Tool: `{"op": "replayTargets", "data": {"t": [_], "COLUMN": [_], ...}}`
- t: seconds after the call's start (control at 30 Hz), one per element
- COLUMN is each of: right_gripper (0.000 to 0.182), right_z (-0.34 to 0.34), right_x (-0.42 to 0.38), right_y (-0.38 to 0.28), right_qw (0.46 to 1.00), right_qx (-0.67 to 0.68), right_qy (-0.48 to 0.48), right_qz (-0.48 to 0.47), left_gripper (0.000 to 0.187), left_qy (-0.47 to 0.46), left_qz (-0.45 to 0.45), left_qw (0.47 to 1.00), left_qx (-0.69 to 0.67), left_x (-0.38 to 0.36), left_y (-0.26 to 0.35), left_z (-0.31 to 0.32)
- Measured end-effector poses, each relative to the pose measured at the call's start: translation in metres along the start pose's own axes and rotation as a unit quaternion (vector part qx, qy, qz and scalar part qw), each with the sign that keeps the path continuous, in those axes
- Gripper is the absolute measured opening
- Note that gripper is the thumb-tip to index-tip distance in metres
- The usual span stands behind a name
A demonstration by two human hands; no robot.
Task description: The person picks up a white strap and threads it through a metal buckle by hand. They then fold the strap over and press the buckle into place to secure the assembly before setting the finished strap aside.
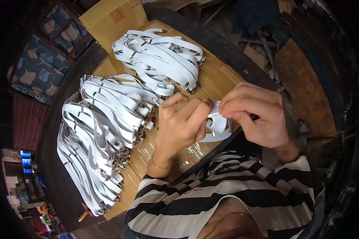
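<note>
Both my hands are raised over the near right edge of the cardboard, close together. My left hand has its fingers curled round a white strap. Thumb and fingers of my right hand pinch the same strap just to the right. A loop of the strap hangs below my fingers. Bundles of white straps with metal clips lie on the cardboard: one bundle at the far side, others to the left, and one at the near left.
The cardboard rests on a dark table. An open cardboard flap stands at the back. A tool with an orange handle lies at the near left. Patterned cloth is at the far left, and a brown board is at the right.
</note>
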State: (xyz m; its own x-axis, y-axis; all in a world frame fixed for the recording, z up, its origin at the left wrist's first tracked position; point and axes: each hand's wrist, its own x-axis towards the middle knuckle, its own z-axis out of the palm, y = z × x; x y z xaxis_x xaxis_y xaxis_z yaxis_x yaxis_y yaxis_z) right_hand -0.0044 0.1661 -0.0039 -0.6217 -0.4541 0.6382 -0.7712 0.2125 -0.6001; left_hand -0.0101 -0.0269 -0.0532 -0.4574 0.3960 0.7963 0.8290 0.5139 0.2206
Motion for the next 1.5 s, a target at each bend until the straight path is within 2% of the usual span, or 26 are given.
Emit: {"op": "replayTargets", "data": {"t": [0.17, 0.23, 0.27, 0.3, 0.33, 0.47, 0.53, 0.57, 0.63, 0.67, 0.8, 0.83, 0.87, 0.97, 1.13, 1.2, 1.23, 1.3, 1.37, 1.43, 1.47, 1.5], "right_gripper": [0.007, 0.006, 0.007, 0.008, 0.010, 0.009, 0.009, 0.009, 0.014, 0.013, 0.011, 0.010, 0.009, 0.009, 0.010, 0.009, 0.009, 0.008, 0.007, 0.009, 0.010, 0.010], "right_z": [0.006, 0.010, 0.011, 0.011, 0.004, 0.004, 0.004, 0.001, -0.005, 0.002, -0.002, 0.003, 0.004, -0.006, -0.008, -0.012, -0.013, -0.014, -0.011, -0.006, -0.004, -0.005], "right_x": [0.002, -0.001, -0.002, -0.003, -0.004, -0.008, -0.007, -0.006, -0.003, -0.005, -0.008, -0.012, -0.013, -0.014, -0.016, -0.013, -0.012, -0.009, -0.008, -0.011, -0.014, -0.015], "right_y": [0.007, 0.011, 0.013, 0.015, 0.015, 0.009, 0.005, 0.002, -0.005, -0.005, 0.004, 0.008, 0.010, 0.013, 0.009, 0.004, 0.000, -0.007, -0.004, 0.004, 0.009, 0.008], "right_qw": [0.998, 0.995, 0.969, 0.920, 0.921, 0.928, 0.972, 0.972, 1.000, 0.999, 1.000, 0.988, 0.946, 0.928, 0.950, 0.993, 0.993, 0.999, 0.998, 0.986, 0.954, 0.938], "right_qx": [0.050, 0.087, 0.221, 0.349, 0.342, 0.325, 0.207, 0.206, -0.017, -0.025, -0.021, 0.125, 0.271, 0.318, 0.272, 0.095, 0.095, -0.034, -0.049, 0.134, 0.260, 0.291], "right_qy": [0.010, 0.019, 0.023, 0.026, -0.011, -0.004, -0.001, -0.001, -0.021, 0.019, -0.003, 0.021, 0.041, 0.016, 0.002, -0.011, -0.012, -0.014, -0.017, 0.007, 0.002, -0.001], "right_qz": [0.026, 0.034, 0.107, 0.177, 0.185, 0.183, 0.116, 0.116, -0.011, -0.024, 0.004, 0.090, 0.172, 0.194, 0.152, 0.070, 0.070, -0.015, -0.022, 0.103, 0.150, 0.187], "left_gripper": [0.026, 0.026, 0.026, 0.026, 0.026, 0.026, 0.026, 0.026, 0.025, 0.024, 0.018, 0.018, 0.018, 0.016, 0.018, 0.023, 0.030, 0.024, 0.019, 0.021, 0.022, 0.022], "left_qy": [-0.019, 0.009, 0.022, 0.023, 0.022, 0.031, 0.024, 0.017, 0.009, 0.000, 0.001, 0.001, 0.011, 0.020, 0.018, 0.015, 0.010, 0.001, -0.013, 0.007, 0.006, 0.002], "left_qz": [-0.020, -0.029, -0.026, -0.024, -0.018, -0.008, -0.006, -0.003, -0.008, -0.014, -0.025, -0.017, -0.018, -0.015, -0.001, -0.003, -0.001, -0.011, -0.021, -0.012, -0.001, -0.002], "left_qw": [0.999, 0.999, 0.999, 0.999, 1.000, 0.999, 1.000, 1.000, 1.000, 1.000, 0.999, 1.000, 1.000, 1.000, 1.000, 1.000, 1.000, 1.000, 1.000, 1.000, 1.000, 1.000], "left_qx": [0.030, 0.032, 0.015, 0.017, 0.014, -0.002, -0.001, 0.001, 0.010, 0.018, 0.021, 0.020, 0.005, -0.005, -0.004, -0.015, -0.026, -0.009, 0.010, 0.001, 0.000, -0.004], "left_x": [0.002, 0.004, 0.001, 0.002, 0.002, 0.002, -0.001, -0.001, -0.002, -0.002, 0.000, 0.002, 0.002, 0.001, 0.001, 0.001, 0.002, 0.000, -0.002, -0.001, 0.000, -0.002], "left_y": [0.007, 0.007, 0.004, 0.003, 0.002, 0.002, 0.002, 0.002, 0.007, 0.009, 0.012, 0.012, 0.013, 0.011, 0.012, 0.014, 0.014, 0.016, 0.018, 0.016, 0.016, 0.015], "left_z": [-0.004, -0.006, -0.004, -0.005, -0.006, -0.002, -0.002, -0.001, 0.000, 0.001, 0.011, 0.012, 0.014, 0.013, 0.011, 0.010, 0.010, 0.011, 0.013, 0.013, 0.011, 0.010]}}
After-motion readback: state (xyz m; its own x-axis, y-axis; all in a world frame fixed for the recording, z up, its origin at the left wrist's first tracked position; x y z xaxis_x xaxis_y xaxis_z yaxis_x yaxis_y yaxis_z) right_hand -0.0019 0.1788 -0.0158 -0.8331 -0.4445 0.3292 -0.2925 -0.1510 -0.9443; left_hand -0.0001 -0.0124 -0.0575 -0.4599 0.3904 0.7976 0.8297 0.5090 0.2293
